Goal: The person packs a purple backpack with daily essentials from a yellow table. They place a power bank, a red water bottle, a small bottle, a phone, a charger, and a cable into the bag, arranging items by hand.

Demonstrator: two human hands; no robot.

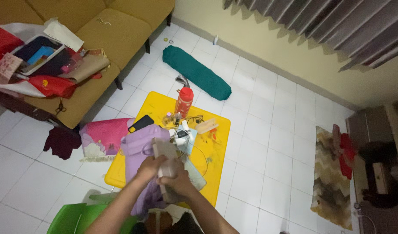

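A flat beige piece of material point(165, 167), stiff-looking and roughly rectangular, sits just below the centre of the frame, clasped between both hands. The left hand point(150, 168) is wrapped around its left edge, fingers curled closed on it; the right hand point(178, 178) is clamped on its lower right part. Exactly what the piece is cannot be told in the dim light. Directly behind it lies a lilac cloth point(140, 149), bunched up and hanging over the near edge of a low yellow tabletop point(216, 167). Further up the tabletop stand a red bottle point(183, 100), a black phone point(141, 123) and a tangle of small items and cables. To the left of the tabletop, a pink cloth point(104, 134) rests on the white tiled floor point(259, 143). A green bolster point(195, 72) lies on the floor above the tabletop. A mustard sofa point(116, 30) with clutter fills the upper left. A green plastic chair point(71, 219) shows at the bottom left.
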